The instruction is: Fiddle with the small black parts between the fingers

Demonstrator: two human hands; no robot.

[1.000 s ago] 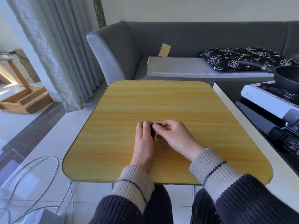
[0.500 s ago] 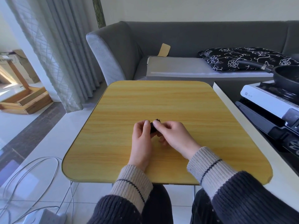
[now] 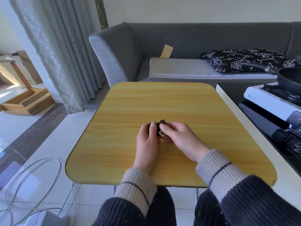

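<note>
Both hands meet over the middle of a yellow wood-grain table (image 3: 171,98). Between them is a small black object (image 3: 160,127), mostly hidden by my fingers; its shape cannot be made out. My left hand (image 3: 147,144) grips its left side, thumb on top. My right hand (image 3: 180,141) pinches its right side with thumb and forefinger, the other fingers curled under. A small black corner sticks up above my right thumb.
A grey sofa (image 3: 195,39) stands behind the table with a black floral cushion (image 3: 244,60). A white counter (image 3: 231,115) on the right carries a portable stove (image 3: 268,101) and a black pan (image 3: 290,77). Curtains (image 3: 53,46) and floor cables (image 3: 32,176) lie left.
Both hands have shifted slightly left and away from me with the black object, and the fingers have turned it so a corner now shows above my right thumb.
</note>
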